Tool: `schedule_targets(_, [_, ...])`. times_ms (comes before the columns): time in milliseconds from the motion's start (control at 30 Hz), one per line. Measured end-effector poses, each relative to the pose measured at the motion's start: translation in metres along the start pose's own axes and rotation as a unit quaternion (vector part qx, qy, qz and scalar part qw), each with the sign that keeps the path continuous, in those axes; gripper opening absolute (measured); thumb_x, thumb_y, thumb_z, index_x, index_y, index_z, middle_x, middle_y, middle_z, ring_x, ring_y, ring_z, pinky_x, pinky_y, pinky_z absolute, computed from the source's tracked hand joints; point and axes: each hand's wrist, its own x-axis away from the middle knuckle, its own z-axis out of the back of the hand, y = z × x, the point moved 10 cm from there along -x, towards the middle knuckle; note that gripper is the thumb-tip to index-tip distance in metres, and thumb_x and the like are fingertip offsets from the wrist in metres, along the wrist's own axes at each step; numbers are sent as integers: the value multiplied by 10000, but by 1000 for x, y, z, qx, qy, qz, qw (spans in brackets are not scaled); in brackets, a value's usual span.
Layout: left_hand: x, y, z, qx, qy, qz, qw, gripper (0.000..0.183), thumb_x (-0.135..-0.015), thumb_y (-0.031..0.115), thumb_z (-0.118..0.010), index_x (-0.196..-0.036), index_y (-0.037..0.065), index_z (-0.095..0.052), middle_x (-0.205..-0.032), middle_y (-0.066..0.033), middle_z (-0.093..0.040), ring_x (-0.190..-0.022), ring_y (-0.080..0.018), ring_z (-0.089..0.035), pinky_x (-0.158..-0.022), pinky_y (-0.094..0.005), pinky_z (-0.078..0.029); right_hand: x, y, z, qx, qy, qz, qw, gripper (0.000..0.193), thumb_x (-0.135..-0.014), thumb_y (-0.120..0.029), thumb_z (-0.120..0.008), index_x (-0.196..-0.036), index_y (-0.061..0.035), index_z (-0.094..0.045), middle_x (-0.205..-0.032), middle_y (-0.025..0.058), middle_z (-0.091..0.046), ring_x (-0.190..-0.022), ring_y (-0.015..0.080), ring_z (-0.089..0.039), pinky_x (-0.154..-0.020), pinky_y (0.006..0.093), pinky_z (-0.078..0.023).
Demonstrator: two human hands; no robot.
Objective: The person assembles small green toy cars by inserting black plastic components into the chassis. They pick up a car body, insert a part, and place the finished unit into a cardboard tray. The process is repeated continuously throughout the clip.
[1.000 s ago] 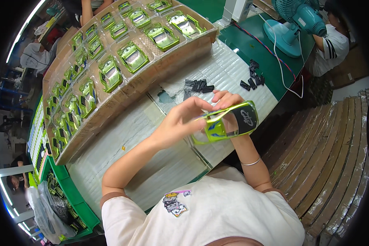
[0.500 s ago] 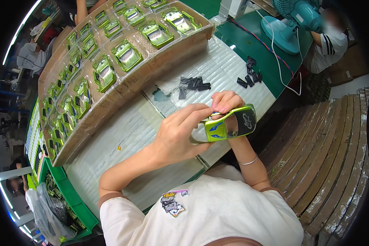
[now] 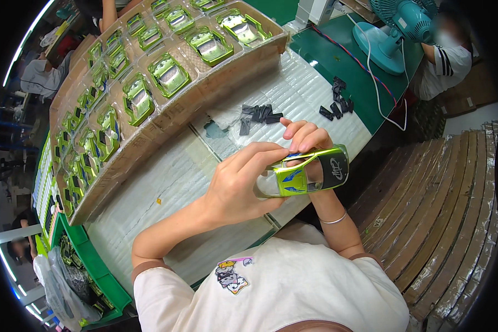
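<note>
A bright green toy car body shell (image 3: 293, 181) with blue markings and a black end panel is held up above the near edge of the table. My left hand (image 3: 235, 180) grips its left end, fingers along the top edge and thumb underneath. Behind the shell, my right hand (image 3: 309, 137) has curled fingers resting at its upper edge, with one fingertip lifted. Part of that hand shows through the shell's window opening; its thumb is hidden. Small black strips (image 3: 260, 114) lie on the table beyond my hands.
A carton with a clear compartment tray (image 3: 196, 65) of similar green shells (image 3: 169, 76) fills the far left. More black pieces (image 3: 336, 105) lie by the green mat. A teal fan (image 3: 390, 47) and cables stand far right. A green crate (image 3: 97, 257) sits lower left; stacked brown cardboard (image 3: 437, 205) is right.
The shell has shifted slightly right and down. My right fingers have loosened from a pinch at its upper edge, and one fingertip has lifted away.
</note>
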Motion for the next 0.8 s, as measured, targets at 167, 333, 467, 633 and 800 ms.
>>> schedule_targets(167, [-3, 3, 0, 3, 8, -4, 1000, 534, -523, 46, -723, -1026, 2, -550, -1010, -121, -575, -806, -242, -601, -678, -305, -511, -3, -2, 1, 7, -14, 5, 1000, 230, -709, -103, -720, -792, -95, -505, -778, 58, -574, -861, 217, -553, -974, 458, -350])
schedule_targets(333, [12, -22, -1, 23, -5, 25, 999, 582, -550, 82, -757, -1087, 15, -544, -1071, -142, -579, -941, -282, -584, -792, -356, -482, 20, 29, 23, 86, 14, -2, 996, 256, -788, -255, -659, -776, -79, -473, -753, 87, -538, -758, 226, -533, -916, 481, -403])
schedule_targets(467, [24, -48, -13, 163, 67, -50, 983, 582, -634, 119, -736, -1153, 29, -488, -1137, -155, -537, -1042, -287, -535, -865, -356, -444, 33, 24, 49, 183, 68, -8, 981, 289, -806, -305, -638, -779, -65, -479, -757, 96, -540, -738, 228, -536, -863, 468, -417])
schedule_targets(633, [29, -29, -13, 170, 84, -66, 980, 601, -630, 128, -732, -1159, 32, -462, -1086, -124, -492, -890, -251, -543, -709, -300, -472, 31, -2, 28, 356, 16, 22, 934, 258, -814, -275, -621, -812, -53, -489, -771, 95, -539, -741, 221, -533, -807, 422, -422])
schedule_targets(800, [34, -29, -12, 159, 130, -136, 969, 500, -743, 312, -704, -1101, 20, -513, -1090, -138, -537, -971, -281, -538, -819, -382, -437, 26, -12, 20, 415, -17, 37, 909, 231, -821, -244, -604, -845, -41, -499, -785, 94, -539, -745, 214, -531, -750, 377, -428])
